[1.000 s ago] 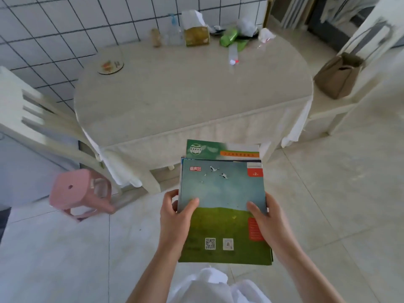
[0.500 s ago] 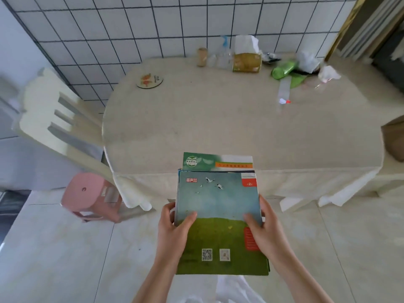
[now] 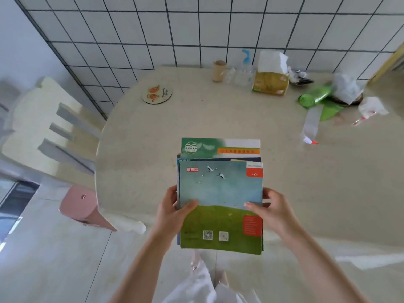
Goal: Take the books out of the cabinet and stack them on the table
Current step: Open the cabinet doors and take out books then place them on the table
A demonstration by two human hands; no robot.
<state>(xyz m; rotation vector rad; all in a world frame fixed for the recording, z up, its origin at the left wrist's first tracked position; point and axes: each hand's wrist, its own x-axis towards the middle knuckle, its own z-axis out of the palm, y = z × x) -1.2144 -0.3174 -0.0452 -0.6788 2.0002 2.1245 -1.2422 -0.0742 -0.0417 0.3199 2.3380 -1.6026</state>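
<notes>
I hold a stack of books (image 3: 220,189) flat in both hands, its far half over the near edge of the round beige table (image 3: 218,119). The top book shows a blue sky with birds over green grass. Behind it juts a green and white book (image 3: 220,146) with an orange stripe. My left hand (image 3: 172,212) grips the stack's left edge, thumb on the cover. My right hand (image 3: 272,212) grips the right edge the same way. The cabinet is not in view.
At the table's back stand a round coaster (image 3: 157,94), a small cup (image 3: 218,70), a spray bottle (image 3: 244,68), a tissue pack (image 3: 271,77) and green bags (image 3: 317,97). A cream chair (image 3: 50,125) and a pink stool (image 3: 80,206) are at the left.
I have come closer to the table. The stack, earlier over the floor in front of the table, now reaches over its near edge. Both hands keep the same grip.
</notes>
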